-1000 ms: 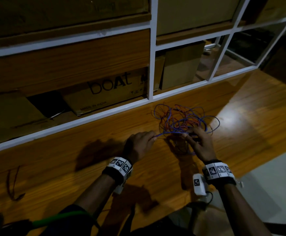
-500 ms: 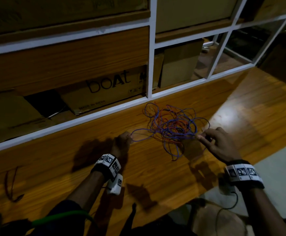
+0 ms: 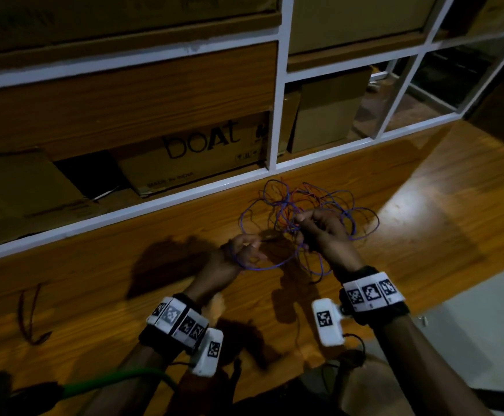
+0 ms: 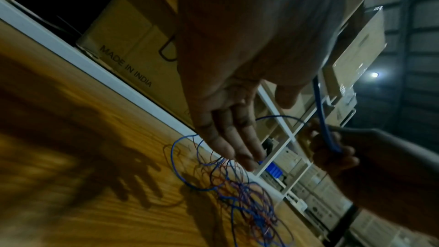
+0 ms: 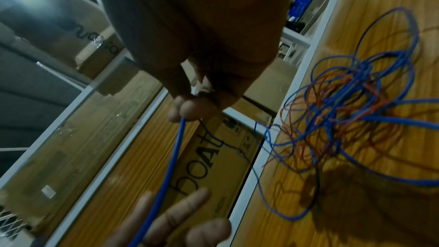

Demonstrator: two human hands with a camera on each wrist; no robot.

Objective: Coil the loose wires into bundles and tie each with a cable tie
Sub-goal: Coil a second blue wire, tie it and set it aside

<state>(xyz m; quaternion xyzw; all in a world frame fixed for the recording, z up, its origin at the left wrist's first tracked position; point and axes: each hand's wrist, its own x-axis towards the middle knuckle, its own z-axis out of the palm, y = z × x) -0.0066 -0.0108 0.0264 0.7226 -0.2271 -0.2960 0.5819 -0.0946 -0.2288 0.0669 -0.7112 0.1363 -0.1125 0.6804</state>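
While blue strand [image 5: 166, 172] runs taut-ish between hands, risk noted: snagging in tangle [image 3: 310, 211] on table [image 3: 124, 280], near shelf frame [image 3: 154, 202].

Right hand [image 3: 322, 228]: thumb and fingertips pinching blue strand, raised over tangle. Left hand [image 3: 240, 250]: fingers extended and loosely spread, strand crossing palm, looped round it in head view; not gripped.

Likely failures:
- Pulling hard: red and blue loops cinch into knot.
- Open left hand: loop slides off, coil lost.
- Tangle dragged toward table edge.

No cable tie identified; dark string-like item [image 3: 30, 316] at far left, unclear what.
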